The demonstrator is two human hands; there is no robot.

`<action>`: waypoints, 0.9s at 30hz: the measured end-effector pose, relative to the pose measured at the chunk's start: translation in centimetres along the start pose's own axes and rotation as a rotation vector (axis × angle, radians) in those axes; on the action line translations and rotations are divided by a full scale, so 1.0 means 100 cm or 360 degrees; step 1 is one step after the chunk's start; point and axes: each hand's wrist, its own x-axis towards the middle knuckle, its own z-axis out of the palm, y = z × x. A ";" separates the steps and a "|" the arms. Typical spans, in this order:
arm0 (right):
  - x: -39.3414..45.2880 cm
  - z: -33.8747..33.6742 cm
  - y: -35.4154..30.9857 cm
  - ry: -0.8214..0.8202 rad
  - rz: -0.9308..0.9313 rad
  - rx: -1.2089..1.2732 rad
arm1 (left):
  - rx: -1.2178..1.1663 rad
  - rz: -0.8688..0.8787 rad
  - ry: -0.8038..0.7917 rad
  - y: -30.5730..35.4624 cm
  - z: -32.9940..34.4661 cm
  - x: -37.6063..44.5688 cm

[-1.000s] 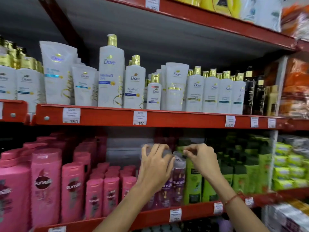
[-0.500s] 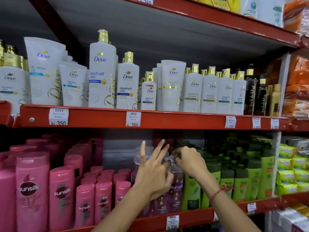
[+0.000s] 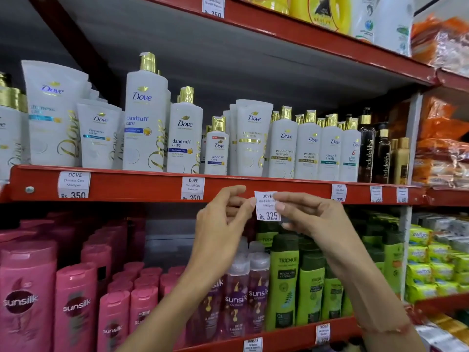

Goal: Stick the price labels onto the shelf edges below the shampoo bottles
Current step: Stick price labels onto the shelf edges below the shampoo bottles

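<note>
A white price label [image 3: 268, 206] reading "DOVE ... Rs. 325" is held between both hands, its top edge against the red shelf edge [image 3: 142, 185] below the white Dove shampoo bottles [image 3: 282, 146]. My left hand [image 3: 223, 219] pinches the label's left edge. My right hand [image 3: 308, 215] pinches its right side with thumb and forefinger. Two labels marked 350, one [image 3: 73, 184] at the left and one [image 3: 193, 188] near the middle, are stuck on the same edge, with more labels [image 3: 338, 193] to the right.
Below stand pink Sunsilk bottles [image 3: 76, 306], purple Sunsilk bottles [image 3: 251, 295] and green bottles [image 3: 283, 283] on a lower red shelf [image 3: 286, 337]. Dark Indulekha bottles [image 3: 368, 151] stand at the right end of the Dove row. An upper shelf [image 3: 304, 34] overhangs above.
Both hands rose from in front of the purple bottles up to the Dove shelf edge, and the label is now spread out between them. The view has tilted upward.
</note>
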 end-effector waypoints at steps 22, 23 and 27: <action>-0.005 -0.002 -0.015 -0.0038 -0.0162 0.0124 | -0.0381 0.0067 -0.0070 0.013 -0.012 0.003; -0.002 -0.002 -0.012 -0.0017 -0.0165 0.0119 | -0.0370 0.0067 -0.0067 0.011 -0.011 0.004; 0.011 0.000 0.002 0.0075 -0.0212 0.0083 | -0.0214 0.0041 -0.0054 -0.001 -0.003 0.014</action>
